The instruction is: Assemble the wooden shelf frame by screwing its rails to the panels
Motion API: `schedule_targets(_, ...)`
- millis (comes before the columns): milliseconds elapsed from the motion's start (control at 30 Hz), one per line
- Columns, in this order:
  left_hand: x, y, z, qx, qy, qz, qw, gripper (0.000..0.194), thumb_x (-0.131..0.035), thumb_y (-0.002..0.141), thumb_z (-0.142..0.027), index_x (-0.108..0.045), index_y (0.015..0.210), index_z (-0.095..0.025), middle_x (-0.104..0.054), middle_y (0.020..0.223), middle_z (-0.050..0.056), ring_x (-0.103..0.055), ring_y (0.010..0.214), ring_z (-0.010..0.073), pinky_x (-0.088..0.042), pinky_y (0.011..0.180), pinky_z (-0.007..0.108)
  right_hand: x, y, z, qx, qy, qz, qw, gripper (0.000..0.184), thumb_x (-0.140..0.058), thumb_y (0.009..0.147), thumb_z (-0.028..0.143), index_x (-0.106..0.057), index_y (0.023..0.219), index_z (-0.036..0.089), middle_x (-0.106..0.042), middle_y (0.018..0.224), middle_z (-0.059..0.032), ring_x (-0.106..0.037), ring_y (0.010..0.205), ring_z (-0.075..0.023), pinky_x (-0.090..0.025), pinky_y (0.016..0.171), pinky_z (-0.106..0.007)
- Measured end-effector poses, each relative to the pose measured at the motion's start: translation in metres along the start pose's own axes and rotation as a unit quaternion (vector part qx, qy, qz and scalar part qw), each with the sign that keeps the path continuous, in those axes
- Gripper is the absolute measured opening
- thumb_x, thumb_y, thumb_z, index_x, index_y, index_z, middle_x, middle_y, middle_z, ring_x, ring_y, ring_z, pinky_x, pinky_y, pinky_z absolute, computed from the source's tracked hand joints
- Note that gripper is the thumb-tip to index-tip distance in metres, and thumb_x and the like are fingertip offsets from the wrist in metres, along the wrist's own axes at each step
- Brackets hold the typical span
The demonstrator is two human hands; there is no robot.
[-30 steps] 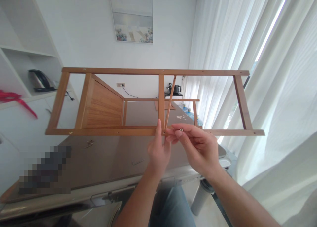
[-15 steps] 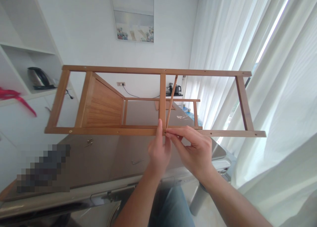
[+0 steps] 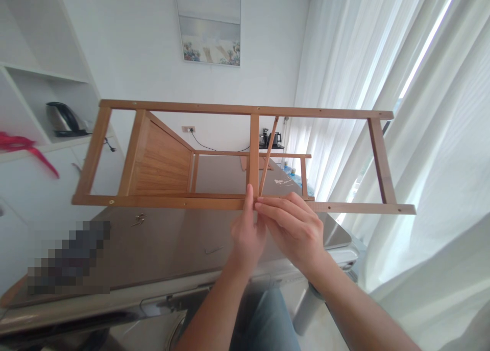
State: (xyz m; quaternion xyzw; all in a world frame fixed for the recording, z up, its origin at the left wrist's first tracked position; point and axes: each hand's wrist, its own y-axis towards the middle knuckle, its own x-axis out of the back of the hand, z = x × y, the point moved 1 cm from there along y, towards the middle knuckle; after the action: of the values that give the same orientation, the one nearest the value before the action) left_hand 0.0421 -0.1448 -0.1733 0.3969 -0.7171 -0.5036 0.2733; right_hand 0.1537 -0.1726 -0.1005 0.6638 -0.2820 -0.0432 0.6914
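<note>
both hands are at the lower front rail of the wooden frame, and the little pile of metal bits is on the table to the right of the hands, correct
Not quite: the pile of metal bits lies on the table to the left of the hands, as the head view shows. The left hand and right hand are indeed at that rail.

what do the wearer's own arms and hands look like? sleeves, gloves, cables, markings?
Left hand and right hand: bare, five-fingered human type, no gloves or rings visible. Left forearm and right forearm: uncovered where they show, tapering toward the wrists. No sleeves, watch, cables or markings in view.
</note>
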Motion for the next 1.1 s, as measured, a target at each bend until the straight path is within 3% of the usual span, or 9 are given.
schedule_targets(300, 0.003, 0.005, -0.002, -0.007, -0.007, 0.016, 1.0, 0.054, -0.059, 0.102, -0.024, -0.046, 0.154, -0.017, -0.081, 0.11, 0.011, -0.077, 0.066, 0.0153, -0.056, 0.057, 0.023, 0.001, -0.004, -0.01, 0.058, -0.016, 0.028, 0.998, 0.033, -0.071, 0.09, 0.004, -0.07, 0.12, 0.017, -0.078, 0.114, -0.0085, -0.07, 0.092, -0.0219, -0.057, 0.072, -0.039)
schedule_targets(600, 0.0, 0.0, -0.002, 0.067, -0.096, 0.03, 0.993, 0.056, -0.067, 0.095, -0.023, -0.049, 0.148, -0.022, -0.077, 0.122, 0.01, -0.08, 0.096, 0.0205, -0.064, 0.073, 0.026, 0.0, 0.002, -0.017, 0.052, -0.034, 0.042, 0.997, 0.024, -0.07, 0.092, 0.008, -0.071, 0.112, 0.021, -0.079, 0.108, -0.0038, -0.064, 0.085, -0.0195, -0.053, 0.072, -0.038)
schedule_targets(767, 0.001, -0.001, 0.0, 0.087, -0.087, 0.026, 0.992, 0.053, -0.068, 0.093, -0.021, -0.054, 0.144, -0.023, -0.081, 0.111, 0.008, -0.081, 0.081, 0.019, -0.063, 0.067, 0.025, 0.006, 0.001, -0.017, 0.072, -0.055, 0.069, 0.994, 0.021, -0.07, 0.093, 0.012, -0.072, 0.113, 0.021, -0.078, 0.111, -0.0055, -0.066, 0.097, -0.0226, -0.054, 0.079, -0.04)
schedule_targets(900, 0.002, 0.0, -0.001, 0.081, -0.096, 0.019, 0.992, 0.052, -0.069, 0.093, -0.022, -0.055, 0.143, -0.023, -0.082, 0.107, 0.008, -0.08, 0.082, 0.0193, -0.062, 0.065, 0.024, 0.01, 0.001, -0.018, 0.104, -0.072, 0.079, 0.989, 0.022, -0.068, 0.094, 0.009, -0.071, 0.113, 0.018, -0.077, 0.113, -0.0101, -0.068, 0.104, -0.025, -0.056, 0.08, -0.04)
schedule_targets(1100, 0.003, 0.001, -0.002, 0.078, -0.078, 0.017, 0.994, 0.046, -0.067, 0.094, -0.024, -0.059, 0.14, -0.021, -0.082, 0.09, 0.006, -0.078, 0.067, 0.018, -0.059, 0.056, 0.024, 0.011, 0.001, -0.021, 0.143, -0.104, 0.075, 0.981, 0.023, -0.071, 0.09, 0.006, -0.072, 0.112, 0.014, -0.076, 0.111, -0.0136, -0.07, 0.098, -0.0251, -0.06, 0.077, -0.038)
